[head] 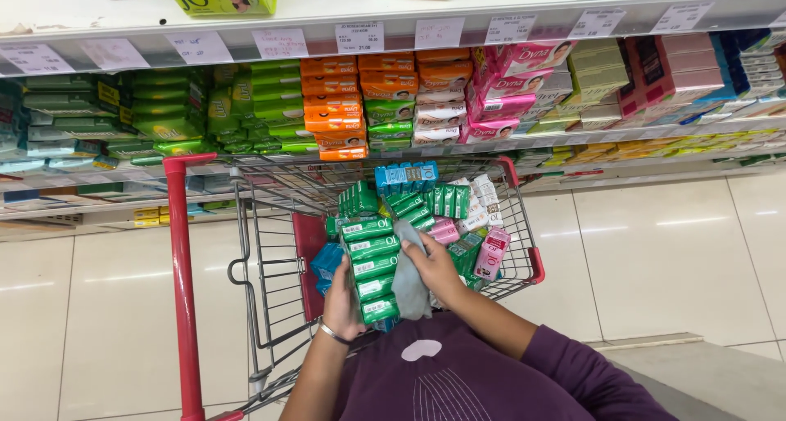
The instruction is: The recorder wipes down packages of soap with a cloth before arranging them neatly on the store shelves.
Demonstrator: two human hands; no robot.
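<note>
Fingers of right hand (432, 267) press grey cloth (407, 282) on green soap stack (372, 267), left hand (342, 305) clamped under it; best wipe w/ slow strokes, stack kept over cart (524, 225).

Counted: one cart (182, 290), one grey cloth (407, 274), five green soap boxes (370, 267) stacked in hand, two hands.

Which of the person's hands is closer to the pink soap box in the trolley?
Right. The right hand, holding a grey cloth, is beside the pink soap box; the left hand grips green soap boxes farther away.
</note>
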